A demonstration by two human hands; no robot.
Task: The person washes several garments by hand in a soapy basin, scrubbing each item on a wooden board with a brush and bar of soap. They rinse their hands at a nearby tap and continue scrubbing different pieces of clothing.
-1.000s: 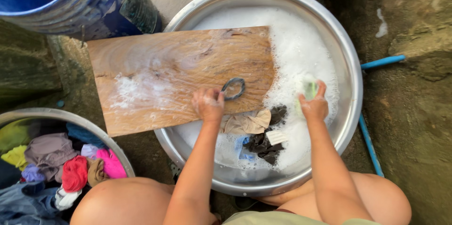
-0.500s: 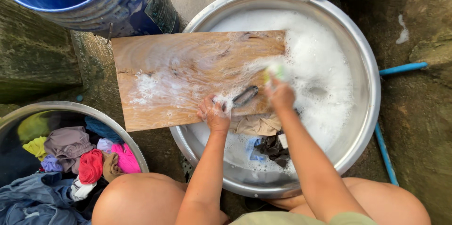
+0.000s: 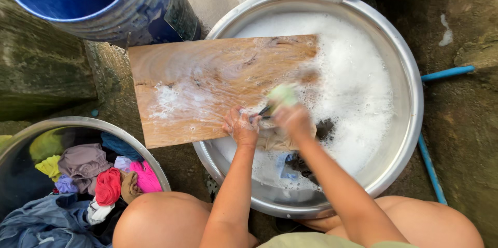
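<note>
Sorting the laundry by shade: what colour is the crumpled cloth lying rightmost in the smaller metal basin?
Bright pink cloth, beside a red one in the smaller metal basin; head view.

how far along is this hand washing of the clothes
Early, apparently. Done: nothing visibly finished. In hand: the left hand pins a beige cloth on the wet wooden washboard over the sudsy steel basin; the right hand scrubs with a pale green brush. Left: the second metal basin holds piled colourful clothes.

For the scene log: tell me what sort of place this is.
Probably an outdoor hand-laundry spot: a metal basin of suds, a wooden washboard across it, and a tub of coloured clothes on rough concrete ground.
</note>
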